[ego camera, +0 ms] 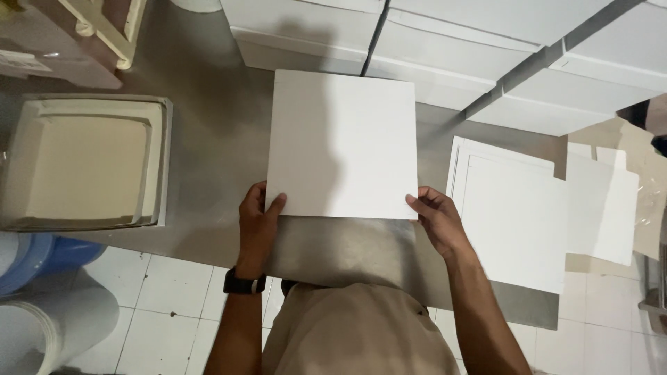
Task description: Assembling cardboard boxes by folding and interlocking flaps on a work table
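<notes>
— Steel table [208, 139], white boxes [486, 62] stacked behind. Fingers?
— Pinching the white square card [342, 144] at both near corners: left hand [257, 222], right hand [434, 219]. Lying flat mid-table, being squared up; probably wanting a firm, even fold next

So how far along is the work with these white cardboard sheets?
Done, apparently: closed white boxes stand stacked at the table's far edge, and nested open trays sit at the left. In hand: the left hand and right hand hold one flat white square sheet by its near corners, unfolded. Left: a pile of flat sheets lies to the right, still unused.
</notes>
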